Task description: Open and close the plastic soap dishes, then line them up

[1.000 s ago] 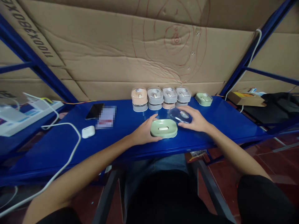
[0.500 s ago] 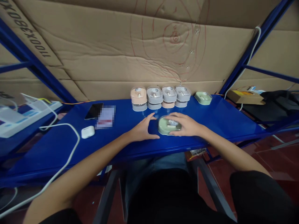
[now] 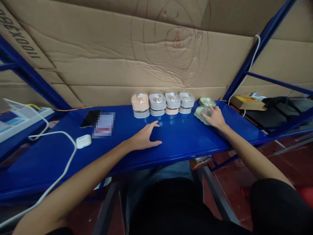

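My right hand [image 3: 215,117] grips a light green plastic case [image 3: 201,114] with a clear cover. This case is held tilted, just in front of a second green case [image 3: 207,101] at the right end of the row; whether the two touch I cannot tell. My left hand [image 3: 144,137] rests near the middle of the blue tabletop [image 3: 174,137], thumb and fingers apart, holding nothing. Behind it stand short stacks of similar cases: a peach one [image 3: 140,102] on a grey one, a grey stack [image 3: 157,103], a grey-over-peach stack [image 3: 172,101] and another grey stack [image 3: 186,101].
To the left lie a black phone [image 3: 89,118], a blurred-out card [image 3: 104,125] and a white earphone case [image 3: 83,141]. A white cable [image 3: 69,163] crosses the left side near my forearm. Cardboard [image 3: 105,71] walls the back, and blue posts [image 3: 259,49] frame both sides.
My right hand has carried the green case from beside my left hand to the back right, in front of the other green case. My left hand stays open in much the same place.
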Tool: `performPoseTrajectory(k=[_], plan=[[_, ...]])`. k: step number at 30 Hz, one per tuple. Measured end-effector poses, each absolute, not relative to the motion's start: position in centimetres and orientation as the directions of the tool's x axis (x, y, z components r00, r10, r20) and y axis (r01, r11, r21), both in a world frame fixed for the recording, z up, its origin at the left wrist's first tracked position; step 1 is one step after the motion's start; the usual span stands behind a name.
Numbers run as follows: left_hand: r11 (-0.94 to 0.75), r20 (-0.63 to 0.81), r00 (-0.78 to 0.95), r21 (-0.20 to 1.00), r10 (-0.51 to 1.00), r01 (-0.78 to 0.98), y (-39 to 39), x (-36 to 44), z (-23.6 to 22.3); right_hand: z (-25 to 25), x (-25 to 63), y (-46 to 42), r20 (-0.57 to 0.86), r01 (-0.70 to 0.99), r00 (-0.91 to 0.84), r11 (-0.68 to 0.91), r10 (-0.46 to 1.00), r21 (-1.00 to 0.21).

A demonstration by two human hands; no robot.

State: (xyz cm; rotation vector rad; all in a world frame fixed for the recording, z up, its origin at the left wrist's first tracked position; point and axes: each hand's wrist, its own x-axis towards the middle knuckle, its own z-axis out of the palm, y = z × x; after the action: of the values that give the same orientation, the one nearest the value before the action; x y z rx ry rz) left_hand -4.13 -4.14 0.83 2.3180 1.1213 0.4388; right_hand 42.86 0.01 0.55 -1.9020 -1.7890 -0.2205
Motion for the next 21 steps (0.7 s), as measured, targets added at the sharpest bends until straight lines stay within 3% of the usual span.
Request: performPoseTrajectory(k=[10,17,21], plan=[[-0.521,0.037,0.612,0.568,0.79,0.637,-4.5,-4.1,1.3,-1.0,40.6,8.8,0.573,0.953,0.091,0.094,0.815,-0.286],[-0.543,0.051,0.625,0.553,0.779,0.632,-4.4,-4.2,1.1,0.2,40.5,11.6,0.626,0.904,0.188,0.115,0.757,-0.411],[-0.549,0.052,0.628,0.545,0.776,0.633,-4.2,-4.2,0.9,1.9,39.9,10.3,0.704,0.885,0.043,0.301,0.708,-0.356]])
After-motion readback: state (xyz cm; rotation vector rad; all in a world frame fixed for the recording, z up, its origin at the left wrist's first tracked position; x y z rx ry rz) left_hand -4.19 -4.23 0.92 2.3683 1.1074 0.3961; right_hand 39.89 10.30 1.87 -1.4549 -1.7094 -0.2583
